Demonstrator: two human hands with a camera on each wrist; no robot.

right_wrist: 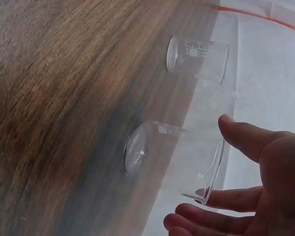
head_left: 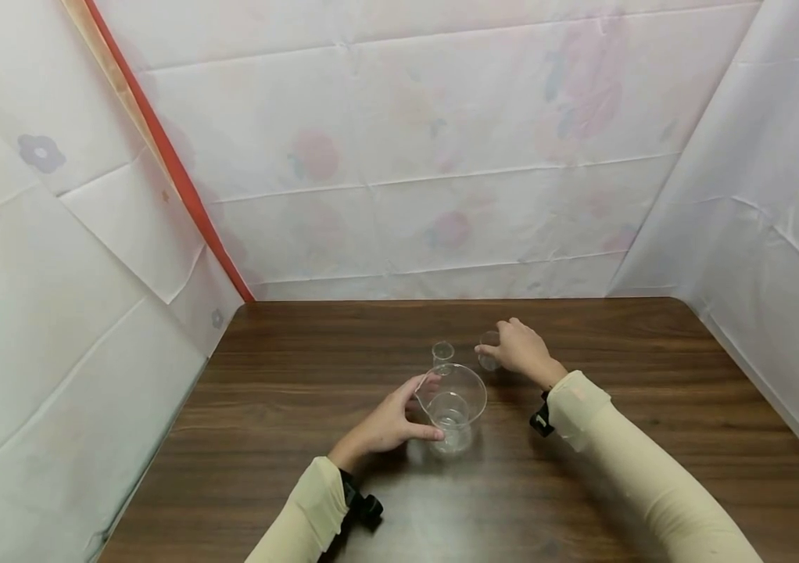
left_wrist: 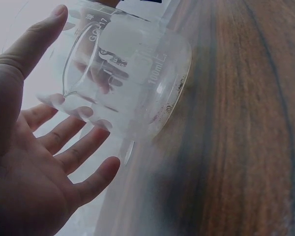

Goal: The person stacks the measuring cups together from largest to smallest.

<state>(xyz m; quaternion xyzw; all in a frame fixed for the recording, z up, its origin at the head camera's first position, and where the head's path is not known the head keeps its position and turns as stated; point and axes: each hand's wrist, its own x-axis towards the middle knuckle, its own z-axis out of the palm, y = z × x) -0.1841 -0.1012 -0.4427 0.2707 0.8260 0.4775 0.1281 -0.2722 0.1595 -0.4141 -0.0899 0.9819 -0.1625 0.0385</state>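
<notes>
A large glass beaker (head_left: 470, 383) with a pouring lip stands on the table with a smaller glass beaker (head_left: 450, 413) inside it. My left hand (head_left: 392, 418) holds the large beaker from the left, thumb in front and fingers behind. In the left wrist view, several fingertips (left_wrist: 101, 129) meet its glass, and the little finger stands clear. My right hand (head_left: 522, 352) reaches around another clear beaker (right_wrist: 162, 162) at its rim. There the fingers lie beside the rim on one side, and the thumb appears a little apart on the other.
A small beaker (head_left: 443, 352) stands upright behind the large one, left of the right hand. The dark wood table (head_left: 287, 375) ends at a pale printed cloth (head_left: 399, 227) at the back, with cloth sides left and right. A red strip (head_left: 174, 172) runs up the left corner.
</notes>
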